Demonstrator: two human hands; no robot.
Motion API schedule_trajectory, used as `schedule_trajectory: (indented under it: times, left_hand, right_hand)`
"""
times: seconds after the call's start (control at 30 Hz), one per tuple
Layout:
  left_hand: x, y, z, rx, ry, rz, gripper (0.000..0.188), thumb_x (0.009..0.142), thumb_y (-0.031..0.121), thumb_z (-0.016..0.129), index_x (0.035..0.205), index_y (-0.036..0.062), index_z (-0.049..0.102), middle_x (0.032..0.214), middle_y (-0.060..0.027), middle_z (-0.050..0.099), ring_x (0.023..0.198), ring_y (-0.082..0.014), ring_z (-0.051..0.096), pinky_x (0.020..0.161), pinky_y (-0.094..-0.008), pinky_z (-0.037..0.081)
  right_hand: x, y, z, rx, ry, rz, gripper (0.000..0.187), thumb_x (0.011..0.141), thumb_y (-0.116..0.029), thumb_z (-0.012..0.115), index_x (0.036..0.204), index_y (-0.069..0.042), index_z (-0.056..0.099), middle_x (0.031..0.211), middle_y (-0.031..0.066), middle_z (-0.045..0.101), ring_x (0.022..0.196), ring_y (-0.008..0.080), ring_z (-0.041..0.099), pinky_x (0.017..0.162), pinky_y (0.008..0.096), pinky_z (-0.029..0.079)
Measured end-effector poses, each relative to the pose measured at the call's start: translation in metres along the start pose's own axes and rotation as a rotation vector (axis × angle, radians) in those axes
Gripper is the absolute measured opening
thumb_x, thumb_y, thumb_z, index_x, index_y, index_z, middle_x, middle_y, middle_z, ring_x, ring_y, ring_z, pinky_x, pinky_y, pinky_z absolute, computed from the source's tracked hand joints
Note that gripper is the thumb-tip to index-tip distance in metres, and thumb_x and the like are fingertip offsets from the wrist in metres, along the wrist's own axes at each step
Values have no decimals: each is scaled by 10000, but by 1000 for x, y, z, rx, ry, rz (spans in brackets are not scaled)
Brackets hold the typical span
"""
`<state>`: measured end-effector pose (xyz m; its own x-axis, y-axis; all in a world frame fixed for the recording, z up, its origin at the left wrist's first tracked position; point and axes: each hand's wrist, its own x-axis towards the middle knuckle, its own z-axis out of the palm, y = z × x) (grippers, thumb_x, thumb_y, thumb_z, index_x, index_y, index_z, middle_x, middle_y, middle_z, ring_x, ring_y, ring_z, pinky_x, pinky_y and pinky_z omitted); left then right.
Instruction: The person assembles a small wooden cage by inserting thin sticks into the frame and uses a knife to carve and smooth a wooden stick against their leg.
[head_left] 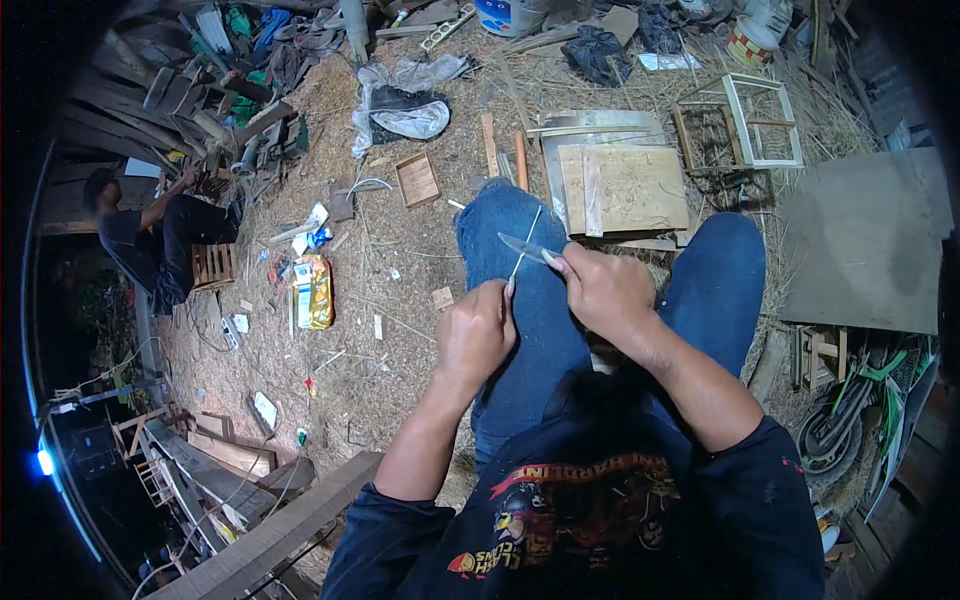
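My left hand [477, 332] is closed round the lower end of a thin pale strip [534, 222], which looks like bamboo or wood. The strip slants up and to the right over my left thigh. In my right hand [608, 290] is a knife [522, 246] with a short pointed blade, directed to the left. Its blade crosses the strip just above my left fingers and seems to touch it. Most of the knife's handle is hidden inside my right fist. Both hands are above my jeans-clad left leg [505, 215].
Ahead lie wooden boards [640, 190], a small wooden box [417, 180] and a pale wooden frame [765, 120]. A yellow packet [313, 292] rests on the shaving-strewn ground to the left. Another person [165, 235] sits at the far left. A large flat sheet [865, 240] stands at right.
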<state>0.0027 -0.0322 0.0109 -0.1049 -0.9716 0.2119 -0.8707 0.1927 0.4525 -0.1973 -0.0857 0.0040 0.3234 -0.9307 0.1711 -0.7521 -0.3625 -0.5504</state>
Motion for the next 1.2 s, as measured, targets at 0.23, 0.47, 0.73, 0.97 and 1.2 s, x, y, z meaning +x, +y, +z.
schedule_trajectory:
  times: [0.23, 0.47, 0.73, 0.97, 1.2]
  left_hand:
    - [0, 4, -1, -4, -21, -34, 81, 951, 93, 673, 942, 14, 662, 759, -222, 679, 685, -403, 687, 594, -471, 534]
    - [-10, 6, -21, -177, -100, -181, 181, 1003, 172, 637, 921, 12, 656, 756, -219, 681, 716, -430, 688, 616, -481, 527]
    - [-24, -10, -4, -484, -129, -425, 256, 1019, 203, 663, 870, -6, 658, 643, 38, 547, 608, -40, 452, 526, -266, 356]
    - [-28, -20, 6, -637, -148, -444, 223, 1022, 157, 654, 870, -5, 665, 690, 58, 560, 628, -39, 458, 543, -250, 355]
    - [-27, -14, 7, -641, -106, -447, 229, 1018, 181, 675, 874, 3, 669, 687, 58, 562, 623, -20, 442, 537, -228, 335]
  right_hand:
    - [6, 1, -5, -23, -39, 12, 169, 968, -230, 592, 862, -107, 638, 672, 141, 686, 597, 359, 697, 521, 508, 537]
    - [13, 0, -4, -60, -42, 78, 185, 980, -257, 580, 892, -112, 654, 698, 153, 700, 618, 370, 705, 536, 525, 545]
    - [-10, -9, 4, -33, -87, 2, 192, 968, -276, 621, 856, -122, 641, 666, 129, 671, 598, 369, 678, 505, 516, 504]
    - [4, 0, -2, -136, 13, -19, 167, 963, -217, 587, 835, -117, 625, 652, 105, 681, 541, 308, 688, 460, 456, 534]
    - [-2, -4, 2, -118, 23, -61, 182, 961, -234, 601, 815, -127, 612, 631, 80, 662, 523, 289, 674, 437, 451, 504]
